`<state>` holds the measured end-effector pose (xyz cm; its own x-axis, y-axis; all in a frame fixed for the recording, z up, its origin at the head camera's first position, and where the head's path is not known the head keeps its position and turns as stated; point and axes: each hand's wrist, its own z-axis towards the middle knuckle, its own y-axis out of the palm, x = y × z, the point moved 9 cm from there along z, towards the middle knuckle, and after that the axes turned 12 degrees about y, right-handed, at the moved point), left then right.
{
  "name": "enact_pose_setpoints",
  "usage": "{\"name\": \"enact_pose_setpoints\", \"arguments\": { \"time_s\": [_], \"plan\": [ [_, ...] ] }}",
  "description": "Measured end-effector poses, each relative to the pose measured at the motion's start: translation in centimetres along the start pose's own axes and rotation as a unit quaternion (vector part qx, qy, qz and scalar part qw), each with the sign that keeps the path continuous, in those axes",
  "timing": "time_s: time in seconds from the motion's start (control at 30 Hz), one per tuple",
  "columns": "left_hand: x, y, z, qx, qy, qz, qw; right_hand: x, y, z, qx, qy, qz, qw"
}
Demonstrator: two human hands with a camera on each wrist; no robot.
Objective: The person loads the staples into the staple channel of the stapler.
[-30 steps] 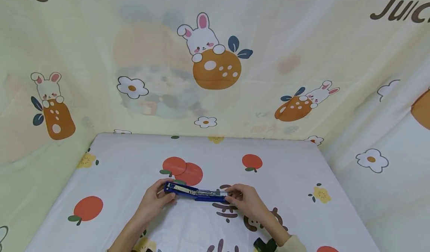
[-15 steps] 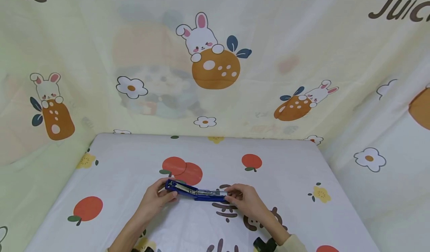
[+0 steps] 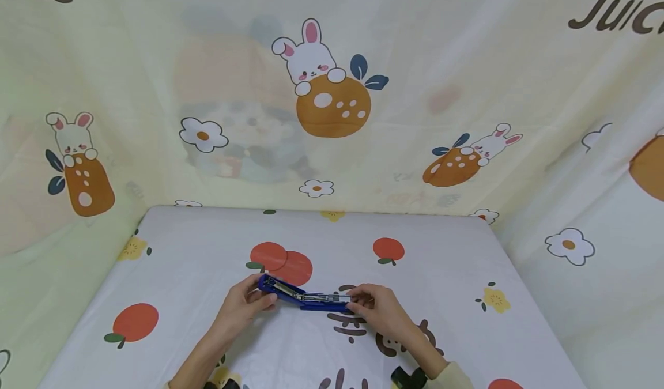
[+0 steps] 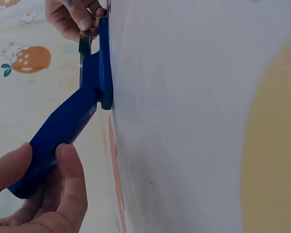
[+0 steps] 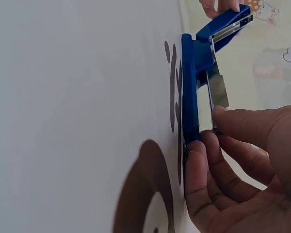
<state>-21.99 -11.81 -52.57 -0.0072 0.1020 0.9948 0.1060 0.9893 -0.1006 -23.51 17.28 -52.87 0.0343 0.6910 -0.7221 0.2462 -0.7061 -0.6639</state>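
Note:
A blue stapler [image 3: 324, 306] lies opened out on the table, its top cover swung up and back to the left and its metal staple channel exposed. My left hand [image 3: 245, 303] grips the end of the raised cover between thumb and fingers; the left wrist view shows the blue cover [image 4: 63, 121] in that grip. At the stapler's other end my right hand [image 3: 377, 309] pinches the tip. In the right wrist view the right thumb rests on the metal channel [image 5: 217, 90], with fingers by the end of the blue base [image 5: 189, 97].
The table [image 3: 436, 274] wears a white cloth printed with fruit and flowers. Behind and at the sides hang pale curtains [image 3: 233, 60] with rabbit prints. A dark object [image 3: 410, 377] sits by the right sleeve at the bottom edge.
My left hand has moved slightly to the right and up with the stapler's cover, which now tilts more steeply. The right hand and the base have stayed in place.

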Motion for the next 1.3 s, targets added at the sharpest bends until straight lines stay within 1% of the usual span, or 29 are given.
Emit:
{"name": "enact_pose_setpoints", "arguments": {
  "time_s": [0.13,0.3,0.53,0.67,0.8,0.93,1.1,1.3],
  "plan": [
    [0.2,0.3,0.1,-0.006,0.006,0.005,0.9999,-0.1,0.0,-0.1,0.002,-0.005,0.002,1.0000],
    [0.7,0.5,0.1,-0.019,0.025,0.006,0.9995,-0.2,0.1,0.0,0.009,-0.015,0.004,0.9998],
    [1.2,1.0,0.1,-0.037,0.050,0.036,0.9974,-0.2,0.0,0.0,0.012,-0.010,-0.003,0.9999],
    [1.4,1.3,0.1,-0.043,0.064,0.043,0.9961,-0.1,0.0,-0.1,0.010,-0.007,-0.003,0.9999],
    [1.7,1.6,0.2,-0.049,0.077,0.054,0.9944,-0.2,0.0,-0.2,0.010,-0.014,0.000,0.9999],
    [1.7,1.8,0.3,-0.049,0.080,0.066,0.9934,-0.3,0.0,-0.3,0.011,-0.014,0.000,0.9998],
    [1.5,2.0,0.4,-0.045,0.081,0.074,0.9930,-0.2,0.0,-0.3,0.011,-0.005,-0.001,0.9999],
    [1.7,2.6,0.5,-0.051,0.087,0.086,0.9912,-0.3,0.0,-0.3,0.010,-0.005,0.005,0.9999]
  ]
}}
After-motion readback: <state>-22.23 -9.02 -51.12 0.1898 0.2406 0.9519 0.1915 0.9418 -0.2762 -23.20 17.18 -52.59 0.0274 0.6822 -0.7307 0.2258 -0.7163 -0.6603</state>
